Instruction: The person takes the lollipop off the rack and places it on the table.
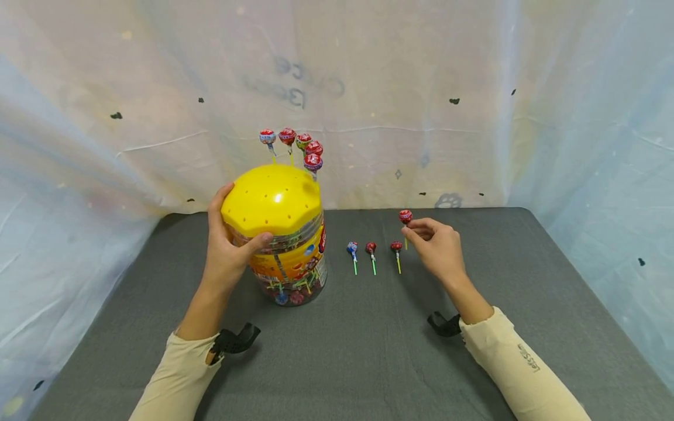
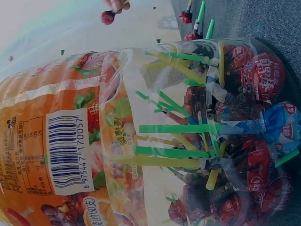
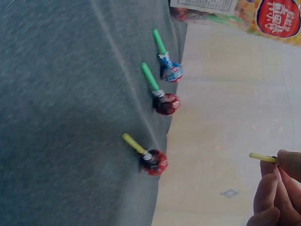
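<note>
A clear plastic jar (image 1: 291,257) with an orange printed label and a domed yellow lid (image 1: 265,202) is tilted on the table. My left hand (image 1: 227,248) grips it near the lid, thumb in front. Small holes dot the lid, and several wrapped lollipops (image 1: 286,137) stick up from its far side. More lollipops (image 2: 268,75) lie inside the jar. To the right, my right hand (image 1: 438,245) pinches a red-wrapped lollipop (image 1: 405,216) by its yellow stick (image 3: 262,157), head up, above the table.
Three lollipops lie in a row between the jar and my right hand: a blue one with a green stick (image 1: 352,248), a dark red one with a green stick (image 1: 371,248) and a red one with a yellow stick (image 1: 396,247). A pale curtain (image 1: 368,88) hangs behind the grey table (image 1: 337,362).
</note>
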`<state>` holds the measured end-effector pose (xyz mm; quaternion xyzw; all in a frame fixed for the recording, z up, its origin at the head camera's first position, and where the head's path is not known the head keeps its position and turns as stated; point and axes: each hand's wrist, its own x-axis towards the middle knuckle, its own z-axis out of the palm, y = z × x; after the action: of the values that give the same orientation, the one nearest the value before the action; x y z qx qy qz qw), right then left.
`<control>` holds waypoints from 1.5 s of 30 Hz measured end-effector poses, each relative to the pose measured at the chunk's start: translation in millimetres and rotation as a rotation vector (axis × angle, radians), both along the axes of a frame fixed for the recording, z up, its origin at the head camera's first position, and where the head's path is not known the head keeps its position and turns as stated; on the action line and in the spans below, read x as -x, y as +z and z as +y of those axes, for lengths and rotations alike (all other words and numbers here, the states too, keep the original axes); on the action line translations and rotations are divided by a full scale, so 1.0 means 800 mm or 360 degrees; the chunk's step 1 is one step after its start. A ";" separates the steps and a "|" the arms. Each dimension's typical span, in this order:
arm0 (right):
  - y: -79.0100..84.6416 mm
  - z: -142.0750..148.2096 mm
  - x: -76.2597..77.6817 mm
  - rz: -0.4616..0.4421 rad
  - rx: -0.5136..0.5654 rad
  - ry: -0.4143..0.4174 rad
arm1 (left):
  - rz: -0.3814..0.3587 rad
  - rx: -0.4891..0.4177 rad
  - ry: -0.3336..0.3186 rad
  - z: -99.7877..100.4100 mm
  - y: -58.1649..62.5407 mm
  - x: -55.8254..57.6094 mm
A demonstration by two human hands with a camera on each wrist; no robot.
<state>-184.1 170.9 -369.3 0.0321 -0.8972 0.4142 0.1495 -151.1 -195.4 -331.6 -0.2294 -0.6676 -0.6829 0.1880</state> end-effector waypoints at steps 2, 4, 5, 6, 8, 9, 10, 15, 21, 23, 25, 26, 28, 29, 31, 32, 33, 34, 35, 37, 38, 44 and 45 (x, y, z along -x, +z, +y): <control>-0.004 0.003 0.001 -0.0016 -0.0020 -0.0006 | -0.0002 -0.0002 0.0002 0.000 0.000 0.000; -0.007 0.006 0.003 -0.0039 -0.0044 -0.0016 | 0.0000 -0.0004 0.0003 0.000 0.000 0.000; -0.009 0.007 0.004 -0.0052 -0.0053 -0.0022 | 0.0003 -0.0005 0.0002 0.000 0.000 0.000; -0.011 0.009 0.004 -0.0071 -0.0066 -0.0029 | 0.0006 -0.0006 0.0002 0.000 0.000 0.000; -0.014 0.012 0.006 -0.0109 -0.0090 -0.0044 | 0.0014 -0.0006 0.0000 0.000 0.000 0.001; -0.016 0.013 0.007 -0.0129 -0.0097 -0.0052 | 0.0017 -0.0006 -0.0001 0.000 0.000 0.001; -0.017 0.014 0.007 -0.0147 -0.0107 -0.0059 | 0.0020 -0.0005 -0.0001 0.000 0.000 0.001; -0.024 0.021 0.011 -0.0231 -0.0164 -0.0074 | 0.0032 -0.0009 -0.0011 0.001 0.001 0.001; -0.031 0.030 0.012 -0.0310 -0.0207 -0.0075 | 0.0037 -0.0017 -0.0025 0.002 0.001 0.002; -0.034 0.033 0.013 -0.0324 -0.0219 -0.0081 | 0.0038 -0.0013 -0.0022 0.002 0.001 0.002; -0.036 0.035 0.014 -0.0341 -0.0233 -0.0088 | 0.0038 -0.0010 -0.0018 0.002 0.001 0.002; -0.037 0.036 0.014 -0.0351 -0.0242 -0.0090 | 0.0036 -0.0007 -0.0016 0.003 0.001 0.002; -0.039 0.039 0.015 -0.0377 -0.0258 -0.0102 | 0.0034 -0.0007 -0.0012 0.002 0.001 0.002; -0.040 0.040 0.015 -0.0393 -0.0264 -0.0107 | 0.0032 -0.0007 -0.0011 0.002 0.001 0.002; -0.042 0.041 0.016 -0.0422 -0.0276 -0.0110 | 0.0023 -0.0006 -0.0005 0.002 0.001 0.001; -0.042 0.042 0.017 -0.0434 -0.0283 -0.0108 | 0.0019 -0.0005 -0.0005 0.002 0.000 0.001; -0.043 0.042 0.017 -0.0447 -0.0289 -0.0107 | 0.0014 -0.0004 -0.0002 0.002 0.000 0.001; -0.043 0.043 0.018 -0.0463 -0.0295 -0.0101 | 0.0011 -0.0004 0.0001 0.002 0.000 0.000; -0.044 0.043 0.019 -0.0477 -0.0303 -0.0094 | 0.0007 -0.0005 0.0002 0.002 0.000 0.000; -0.044 0.043 0.020 -0.0507 -0.0327 -0.0085 | 0.0002 -0.0005 0.0007 0.001 0.000 -0.001; -0.044 0.043 0.021 -0.0523 -0.0343 -0.0084 | 0.0000 -0.0004 0.0007 0.001 0.000 -0.001; -0.042 0.043 0.024 -0.0633 -0.0438 -0.0123 | 0.0010 0.0005 0.0003 0.001 0.000 -0.001; -0.042 0.043 0.025 -0.0650 -0.0445 -0.0129 | 0.0012 0.0005 0.0001 0.002 0.000 -0.001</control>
<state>-204.0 205.2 -402.9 -0.0681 -0.9580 0.2777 -0.0242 -150.6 -194.2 -331.7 -0.2319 -0.6682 -0.6808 0.1904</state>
